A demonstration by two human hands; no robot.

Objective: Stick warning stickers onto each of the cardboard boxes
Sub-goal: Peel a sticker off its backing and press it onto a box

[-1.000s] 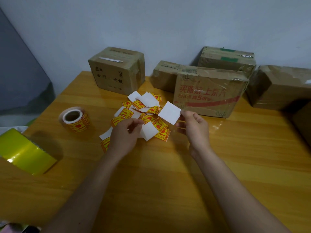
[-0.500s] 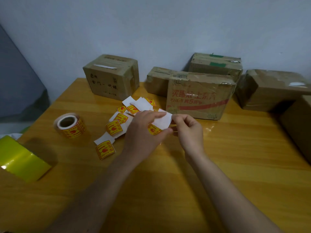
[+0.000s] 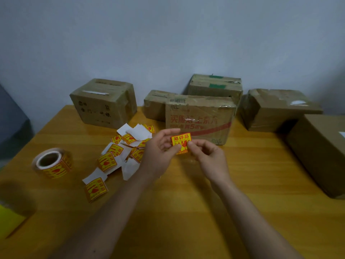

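A yellow and red warning sticker (image 3: 181, 139) faces me above the table, in front of the cardboard box with red print (image 3: 199, 118). My left hand (image 3: 158, 156) pinches its left side. My right hand (image 3: 209, 157) pinches its lower right edge. Loose stickers and white backing papers (image 3: 128, 146) lie in a pile left of my hands. A sticker roll (image 3: 51, 162) lies further left. Other cardboard boxes stand along the wall: one at the back left (image 3: 104, 102), a low one (image 3: 156, 104), one with green tape (image 3: 214, 85) and one at the back right (image 3: 278, 109).
The wooden table (image 3: 186, 202) carries everything. A large brown box (image 3: 321, 152) sits at the right edge. A yellow-green object (image 3: 9, 221) lies at the lower left corner. A grey wall rises behind the boxes.
The sticker, seen from its white back in my right hand before, now shows its printed face, and both hands pinch it. My left hand came over from the pile.
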